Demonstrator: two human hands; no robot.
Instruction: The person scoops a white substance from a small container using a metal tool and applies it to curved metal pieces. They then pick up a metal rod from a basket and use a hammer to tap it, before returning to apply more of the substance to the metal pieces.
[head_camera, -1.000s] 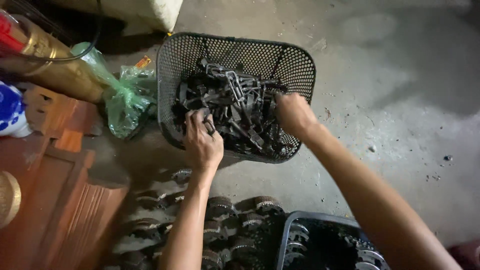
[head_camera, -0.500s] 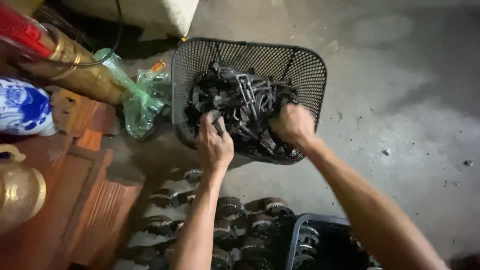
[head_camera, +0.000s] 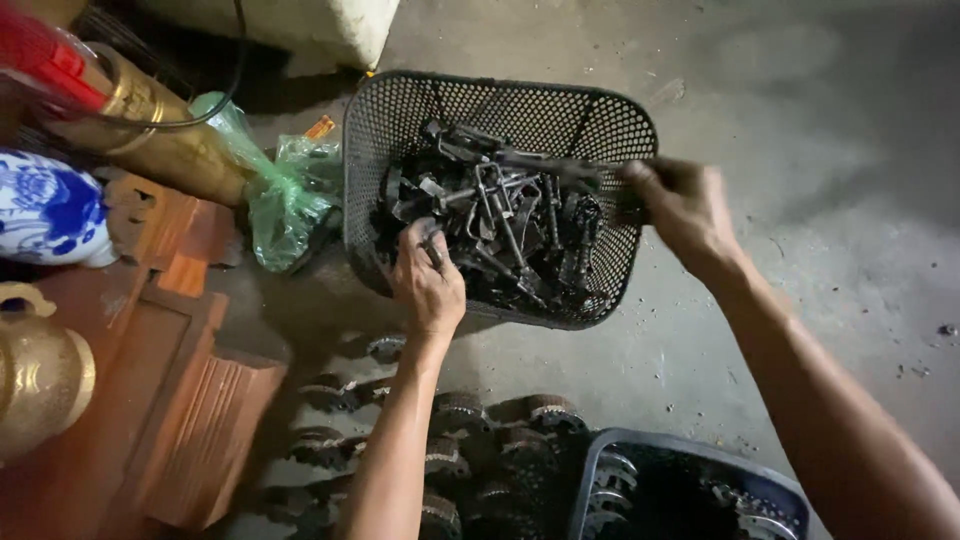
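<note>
Bare, dusty concrete floor (head_camera: 820, 150) fills the scene, and on it we see a black perforated basket (head_camera: 395, 130) heaped with dark, greasy metal parts (head_camera: 500, 235). Our left hand (head_camera: 428, 283) rests at the near edge of the heap, fingers curled around a small dark piece (head_camera: 432, 252) — clenched on it, while the rest of the pile lies inside the basket. Our right hand (head_camera: 680, 210) hovers at the basket's right rim, gripping one end of a long dark part (head_camera: 565, 172) that reaches back over the heap; the motion blur keeps us from telling its exact shape. Just left of the basket lies a crumpled green plastic bag (head_camera: 280, 195), near a brass-coloured cylinder (head_camera: 165, 135) and a blue-and-white ceramic vase (head_camera: 50, 205) on reddish carved wooden furniture (head_camera: 150, 380). Closer to us, toothed gear wheels (head_camera: 460, 420) lie in rows on the floor — beside a dark bin (head_camera: 600, 460) holding more round parts.
</note>
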